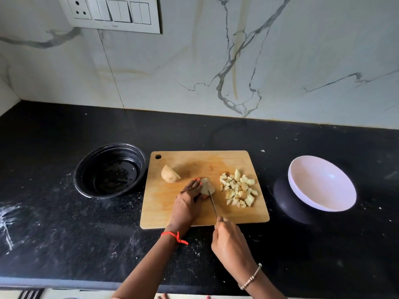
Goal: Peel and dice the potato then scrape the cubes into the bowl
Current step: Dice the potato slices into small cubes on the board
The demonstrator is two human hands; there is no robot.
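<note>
On the black counter (64, 234), a wooden cutting board (194, 162) carries the work. The white bowl (321, 182) to its right holds nothing, so scraping is left. Dicing looks about half done, with a pile of cubes (238, 189) and one uncut chunk (170, 174). The left hand (186, 203) curls over a potato piece (207, 186), and the right hand (231, 242) grips the knife (212, 201), its blade against that piece.

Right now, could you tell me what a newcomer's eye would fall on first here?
The wooden board at the centre of the black counter draws the eye. On it the left hand steadies a potato piece while the right hand holds a knife to it, with a pile of cubes just to the right. A white bowl sits empty right of the board, and a black bowl sits to its left.
</note>
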